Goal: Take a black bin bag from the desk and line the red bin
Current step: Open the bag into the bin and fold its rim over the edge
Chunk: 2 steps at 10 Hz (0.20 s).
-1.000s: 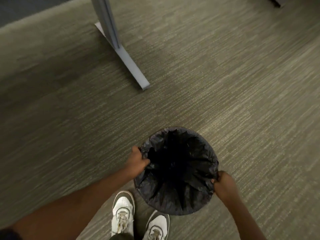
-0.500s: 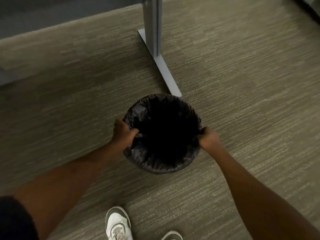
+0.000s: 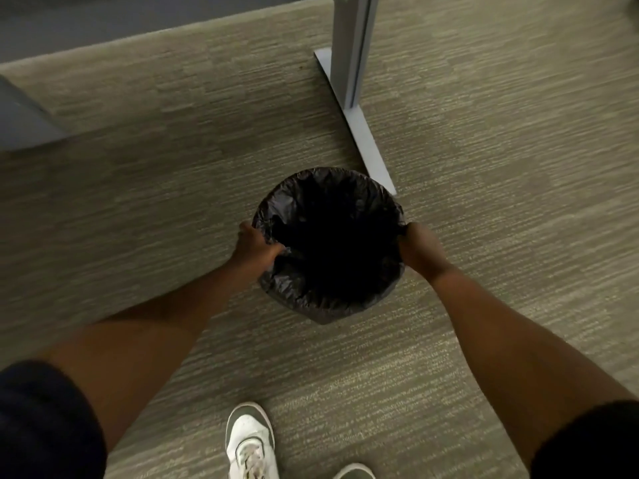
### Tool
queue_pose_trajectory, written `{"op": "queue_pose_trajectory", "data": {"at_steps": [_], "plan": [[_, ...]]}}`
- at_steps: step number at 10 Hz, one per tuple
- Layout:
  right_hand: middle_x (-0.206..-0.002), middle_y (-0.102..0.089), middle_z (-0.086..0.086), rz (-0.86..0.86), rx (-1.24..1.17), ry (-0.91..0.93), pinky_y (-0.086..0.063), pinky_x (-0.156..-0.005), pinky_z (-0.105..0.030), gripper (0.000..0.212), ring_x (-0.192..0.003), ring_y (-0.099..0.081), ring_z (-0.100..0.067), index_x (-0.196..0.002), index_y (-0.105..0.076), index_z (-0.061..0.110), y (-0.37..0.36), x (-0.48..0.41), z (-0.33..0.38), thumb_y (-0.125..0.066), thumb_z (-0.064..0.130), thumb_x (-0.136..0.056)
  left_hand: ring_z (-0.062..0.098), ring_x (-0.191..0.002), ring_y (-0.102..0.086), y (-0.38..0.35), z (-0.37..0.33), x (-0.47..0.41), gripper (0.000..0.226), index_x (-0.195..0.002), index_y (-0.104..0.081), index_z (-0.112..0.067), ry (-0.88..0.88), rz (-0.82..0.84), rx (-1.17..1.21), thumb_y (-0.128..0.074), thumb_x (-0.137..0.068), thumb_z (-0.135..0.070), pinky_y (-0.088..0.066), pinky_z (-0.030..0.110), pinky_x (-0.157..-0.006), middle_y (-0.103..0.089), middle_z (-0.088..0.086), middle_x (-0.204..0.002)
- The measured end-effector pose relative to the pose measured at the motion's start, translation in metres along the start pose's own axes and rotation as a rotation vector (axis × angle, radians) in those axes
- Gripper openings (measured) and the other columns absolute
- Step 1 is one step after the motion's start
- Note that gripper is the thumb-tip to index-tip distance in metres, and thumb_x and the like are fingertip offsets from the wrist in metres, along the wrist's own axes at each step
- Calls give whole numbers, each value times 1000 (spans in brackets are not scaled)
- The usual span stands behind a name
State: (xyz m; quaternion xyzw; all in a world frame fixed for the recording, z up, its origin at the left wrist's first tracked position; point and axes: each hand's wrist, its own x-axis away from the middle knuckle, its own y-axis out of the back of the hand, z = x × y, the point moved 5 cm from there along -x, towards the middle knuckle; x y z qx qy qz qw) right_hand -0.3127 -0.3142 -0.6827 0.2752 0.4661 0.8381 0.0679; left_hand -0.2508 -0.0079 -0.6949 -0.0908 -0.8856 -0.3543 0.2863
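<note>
A black bin bag (image 3: 304, 295) is spread over a round bin standing on the carpet, its edge folded down over the rim all the way round. The red of the bin is hidden under the bag. My left hand (image 3: 254, 247) grips the bag-covered rim on the left side, thumb inside the opening. On the right side my right hand (image 3: 420, 250) is closed on the rim in the same way. The inside of the bin is dark and I cannot see its bottom.
A grey metal desk leg (image 3: 352, 46) with a flat foot (image 3: 370, 143) stands just behind the bin, the foot's tip close to the rim. A grey panel (image 3: 20, 122) is at the far left. My white shoes (image 3: 250, 444) are near the bottom edge.
The bin, held by both hands, has moved away from my feet and up to the desk leg's foot. Both arms are stretched further out.
</note>
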Motion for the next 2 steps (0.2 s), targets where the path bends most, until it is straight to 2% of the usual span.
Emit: {"op": "queue_pose_trajectory", "data": {"at_steps": [1, 2], "plan": [[-125, -52, -38, 22, 50, -30, -43, -91, -47, 57, -117, -50, -49, -122, -46, -15, 1, 10, 10, -53, 33, -92, 45, -133, -31, 7, 0, 24, 90, -142, -10, 6, -184, -13, -387, -63, -83, -38, -34, 52, -108, -25, 29, -146], [-156, -13, -30, -36, 341, 71, -22, -114, -57, 101, -144, -13, -44, -148, -6, -3, 0, 51, 20, -50, 59, -82, 50, -131, -34, 14, 3, 72, 84, -141, -20, 8, -373, -234, -771, -50, -84, -45, -35, 55, -106, -30, 35, -145]]}}
